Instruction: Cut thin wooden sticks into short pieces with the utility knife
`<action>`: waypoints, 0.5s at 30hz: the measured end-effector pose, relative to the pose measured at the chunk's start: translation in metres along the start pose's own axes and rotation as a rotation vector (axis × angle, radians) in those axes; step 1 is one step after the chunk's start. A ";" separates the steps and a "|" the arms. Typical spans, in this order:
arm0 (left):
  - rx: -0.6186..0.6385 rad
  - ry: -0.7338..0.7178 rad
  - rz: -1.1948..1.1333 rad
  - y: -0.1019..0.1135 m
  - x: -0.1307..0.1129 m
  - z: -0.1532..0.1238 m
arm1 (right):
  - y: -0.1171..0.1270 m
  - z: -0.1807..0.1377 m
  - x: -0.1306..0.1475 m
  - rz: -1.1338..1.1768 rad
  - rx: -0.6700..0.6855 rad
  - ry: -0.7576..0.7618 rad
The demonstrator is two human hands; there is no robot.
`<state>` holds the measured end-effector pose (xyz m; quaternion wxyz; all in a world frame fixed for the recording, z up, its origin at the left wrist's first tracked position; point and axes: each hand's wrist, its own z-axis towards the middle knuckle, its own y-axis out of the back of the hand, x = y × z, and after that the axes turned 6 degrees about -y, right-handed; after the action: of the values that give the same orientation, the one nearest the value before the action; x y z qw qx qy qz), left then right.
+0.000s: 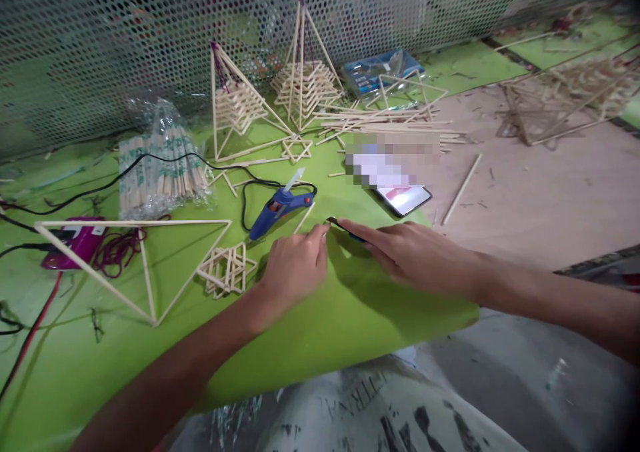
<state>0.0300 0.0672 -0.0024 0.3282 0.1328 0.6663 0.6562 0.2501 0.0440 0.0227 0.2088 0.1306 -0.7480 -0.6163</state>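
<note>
In the middle of the green tabletop (360, 345), my left hand (297, 262) is closed in a pinch, with a small pale end like a stick's showing at its fingertips. My right hand (407, 252) grips a cutter knife (355, 233) with a blue handle, index finger stretched along it. Its dark tip meets the left fingertips. Just beyond the left hand is a thin wooden stick (305, 218); whether it is the pinched piece I cannot tell. A blue glue gun (275, 213) lies behind that hand, and a small star-shaped stick frame (227, 270) to its left.
Two stick pyramids (303, 85) (235, 109) stand near the mesh panel (150, 45). Loose sticks (390, 120), a phone (400, 189) and wrapped chopsticks (165, 165) lie around. A large triangular stick frame (187, 277) and magenta power strip (80, 242) are left. Black cords cross there.
</note>
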 end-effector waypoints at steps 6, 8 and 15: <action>-0.032 -0.146 0.160 -0.012 0.005 -0.004 | -0.002 0.000 -0.002 0.010 0.001 -0.018; -0.038 -0.168 0.181 -0.013 0.005 -0.004 | -0.002 -0.001 -0.002 0.024 -0.001 -0.018; -0.019 -0.164 0.195 -0.010 0.002 -0.005 | 0.001 -0.008 -0.002 0.044 -0.007 -0.014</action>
<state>0.0285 0.0632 -0.0130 0.3174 0.2470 0.6148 0.6784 0.2562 0.0380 0.0246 0.2176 0.1091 -0.7499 -0.6151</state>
